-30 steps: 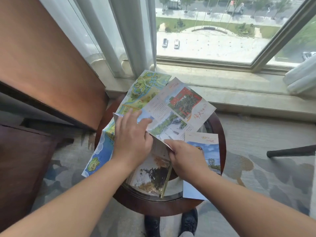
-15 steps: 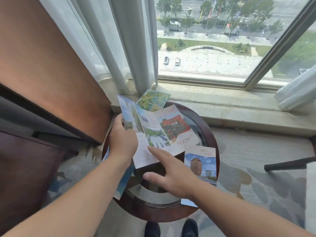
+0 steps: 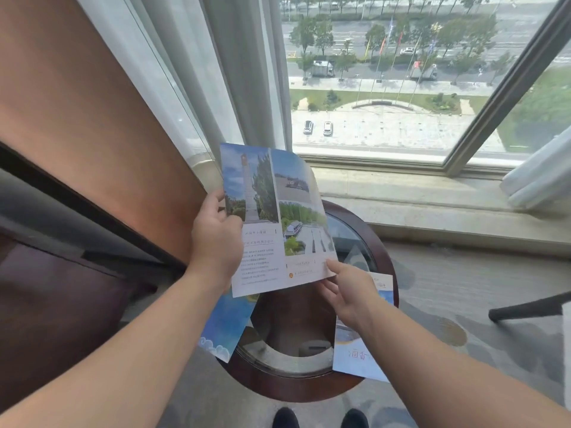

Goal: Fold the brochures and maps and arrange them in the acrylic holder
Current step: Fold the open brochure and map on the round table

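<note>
Raised off the round glass surface (image 3: 383,242) by the window (image 3: 386,88), the brochure (image 3: 272,227) is gripped by the left hand (image 3: 216,239); right hand (image 3: 349,288) fingers (image 3: 335,267) pinch its corner.

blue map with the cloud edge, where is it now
Head view, left side: the blue map hangs over the left rim of the round table, partly under the brochure that the left hand grips.
</note>
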### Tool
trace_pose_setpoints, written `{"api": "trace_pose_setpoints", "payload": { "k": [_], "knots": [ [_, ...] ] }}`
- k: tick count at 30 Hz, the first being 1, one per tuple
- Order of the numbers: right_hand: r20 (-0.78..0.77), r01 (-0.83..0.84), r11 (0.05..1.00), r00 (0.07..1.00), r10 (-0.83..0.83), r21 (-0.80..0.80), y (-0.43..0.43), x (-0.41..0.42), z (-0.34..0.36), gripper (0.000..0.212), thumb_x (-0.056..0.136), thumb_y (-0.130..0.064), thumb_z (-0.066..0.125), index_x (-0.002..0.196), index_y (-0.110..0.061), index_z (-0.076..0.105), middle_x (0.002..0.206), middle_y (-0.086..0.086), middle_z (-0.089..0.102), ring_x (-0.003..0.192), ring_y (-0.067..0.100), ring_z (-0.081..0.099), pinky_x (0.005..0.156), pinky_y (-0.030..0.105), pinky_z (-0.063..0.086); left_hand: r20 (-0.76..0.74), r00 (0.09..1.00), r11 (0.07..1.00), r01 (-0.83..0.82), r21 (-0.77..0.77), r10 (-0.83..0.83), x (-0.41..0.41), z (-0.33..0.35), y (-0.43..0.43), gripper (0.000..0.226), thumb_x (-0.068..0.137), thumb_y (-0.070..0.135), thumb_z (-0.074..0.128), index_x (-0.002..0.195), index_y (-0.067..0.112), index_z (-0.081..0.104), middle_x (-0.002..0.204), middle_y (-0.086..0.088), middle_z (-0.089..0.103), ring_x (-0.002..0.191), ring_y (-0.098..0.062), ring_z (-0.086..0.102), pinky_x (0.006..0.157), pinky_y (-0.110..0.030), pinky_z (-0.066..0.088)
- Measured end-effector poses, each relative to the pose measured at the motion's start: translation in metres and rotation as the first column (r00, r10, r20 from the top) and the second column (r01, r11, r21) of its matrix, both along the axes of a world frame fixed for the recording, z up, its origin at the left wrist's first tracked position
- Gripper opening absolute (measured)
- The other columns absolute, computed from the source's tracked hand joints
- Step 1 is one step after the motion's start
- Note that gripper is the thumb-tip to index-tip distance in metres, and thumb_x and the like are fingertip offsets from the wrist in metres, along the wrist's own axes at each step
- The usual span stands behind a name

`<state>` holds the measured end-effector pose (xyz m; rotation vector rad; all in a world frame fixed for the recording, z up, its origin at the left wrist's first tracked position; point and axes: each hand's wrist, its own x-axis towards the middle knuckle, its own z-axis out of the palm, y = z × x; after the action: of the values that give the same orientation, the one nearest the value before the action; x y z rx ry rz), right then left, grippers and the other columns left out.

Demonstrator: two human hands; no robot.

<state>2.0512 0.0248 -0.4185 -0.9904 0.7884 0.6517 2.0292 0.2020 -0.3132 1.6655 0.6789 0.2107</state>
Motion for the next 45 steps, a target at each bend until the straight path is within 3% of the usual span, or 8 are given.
{"api": "trace_pose_setpoints", "payload": {
  "k": [3, 5, 18, 23, 27, 32, 40, 45],
  "knots": [
    [0.007, -0.011, 0.989, 1.0, 0.012, -0.148, -0.009, 0.001, 0.003, 0.033, 0.094, -0.001, 0.053, 0.128, -0.005, 0.052, 0.113, 0.014, 0.07, 0.094, 0.023, 0.069, 0.081, 0.039, 0.057, 0.014, 1.0, 0.999, -0.01, 0.037, 0.01, -0.002, 0.0, 0.003, 0.052, 0.09, -0.004, 0.038, 0.117, 0.036, 0.056, 0.085, 0.0, 0.074, 0.069, -0.017, 0.069, 0.051, -0.032, 0.052],
    [0.026, 0.005, 0.984, 1.0, 0.0, -0.18, -0.014, 0.002, 0.008, 0.027, 0.092, 0.001, 0.056, 0.118, -0.002, 0.059, 0.111, 0.017, 0.071, 0.085, 0.023, 0.068, 0.072, 0.035, 0.056, 0.01, 0.999, 0.998, -0.033, 0.056, 0.032, -0.004, -0.001, 0.007, 0.051, 0.09, -0.003, 0.039, 0.122, 0.033, 0.055, 0.092, 0.0, 0.074, 0.077, -0.018, 0.071, 0.053, -0.032, 0.053],
    [0.072, -0.039, 0.998, 0.997, 0.043, -0.052, -0.033, 0.004, 0.042, 0.014, 0.095, -0.008, 0.06, 0.109, -0.008, 0.064, 0.086, 0.009, 0.077, 0.084, 0.022, 0.07, 0.064, 0.029, 0.052, -0.031, 0.997, 0.987, -0.07, 0.148, 0.075, -0.012, 0.013, 0.024, 0.047, 0.089, 0.005, 0.042, 0.117, 0.039, 0.057, 0.1, 0.002, 0.071, 0.093, -0.023, 0.068, 0.073, -0.046, 0.059],
    [0.0, 0.046, 0.988, 0.999, -0.046, 0.147, -0.036, 0.006, 0.057, 0.012, 0.093, -0.007, 0.063, 0.102, 0.001, 0.066, 0.107, 0.022, 0.072, 0.102, 0.028, 0.07, 0.068, 0.029, 0.062, 0.089, 0.996, 0.997, -0.023, 0.068, 0.017, -0.016, 0.033, 0.024, 0.057, 0.087, -0.002, 0.04, 0.102, 0.05, 0.058, 0.085, 0.007, 0.074, 0.076, -0.012, 0.071, 0.066, -0.041, 0.058],
    [-0.028, -0.016, 0.982, 0.999, 0.021, 0.189, -0.036, 0.007, 0.069, 0.028, 0.088, -0.025, 0.071, 0.107, -0.004, 0.069, 0.099, 0.016, 0.074, 0.095, 0.026, 0.072, 0.044, 0.026, 0.054, 0.151, 0.987, 0.997, 0.056, 0.047, -0.062, -0.015, 0.05, 0.024, 0.057, 0.087, -0.007, 0.04, 0.108, 0.042, 0.061, 0.087, -0.003, 0.073, 0.075, -0.018, 0.071, 0.062, -0.041, 0.057],
    [-0.004, -0.145, 0.978, 0.989, 0.147, 0.149, -0.041, 0.009, 0.076, 0.023, 0.091, -0.028, 0.067, 0.106, -0.01, 0.069, 0.079, 0.007, 0.075, 0.066, 0.017, 0.066, 0.049, 0.025, 0.05, 0.153, 0.986, 0.997, 0.053, 0.059, -0.061, -0.011, 0.062, 0.03, 0.052, 0.09, -0.009, 0.037, 0.124, 0.026, 0.056, 0.092, -0.003, 0.073, 0.08, -0.018, 0.071, 0.068, -0.045, 0.058],
    [0.246, -0.25, 0.963, 0.932, 0.267, -0.096, -0.047, 0.017, 0.081, 0.012, 0.096, -0.025, 0.062, 0.1, -0.014, 0.065, 0.104, 0.012, 0.075, 0.097, 0.029, 0.068, 0.09, 0.042, 0.052, 0.072, 0.997, 0.989, -0.011, 0.151, 0.0, -0.006, 0.063, 0.026, 0.05, 0.089, -0.001, 0.04, 0.117, 0.038, 0.056, 0.086, 0.004, 0.074, 0.073, -0.015, 0.071, 0.051, -0.031, 0.055],
    [0.338, -0.267, 0.963, 0.909, 0.243, 0.023, -0.051, 0.026, 0.091, 0.024, 0.096, -0.026, 0.06, 0.111, -0.008, 0.064, 0.108, 0.015, 0.074, 0.106, 0.032, 0.069, 0.099, 0.049, 0.052, 0.064, 0.998, 0.993, -0.005, 0.118, -0.003, -0.008, 0.064, 0.026, 0.05, 0.091, -0.001, 0.039, 0.118, 0.037, 0.056, 0.083, 0.005, 0.074, 0.07, -0.011, 0.071, 0.047, -0.027, 0.054]
  ]
}}
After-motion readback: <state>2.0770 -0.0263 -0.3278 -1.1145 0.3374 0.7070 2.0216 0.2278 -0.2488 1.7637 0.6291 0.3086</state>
